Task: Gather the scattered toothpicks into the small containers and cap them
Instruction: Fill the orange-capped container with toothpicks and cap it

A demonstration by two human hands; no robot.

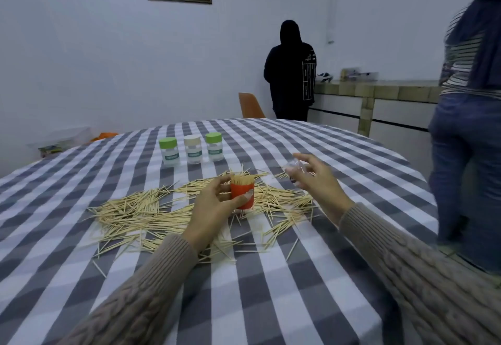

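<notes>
Head view: left hand gripping small orange plastic container, packed w/ upright toothpicks, just above loose pile of wooden toothpicks on grey-white checked tablecloth. Right hand pinching blurred clear plastic cap, raised to the container's right. Beyond pile, 3 capped clear jars in a row.

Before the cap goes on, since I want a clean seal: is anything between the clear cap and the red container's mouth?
Yes. Toothpick tips stick up above the red container's rim, held by the left hand. The right hand holds the clear cap off to the side.
</notes>
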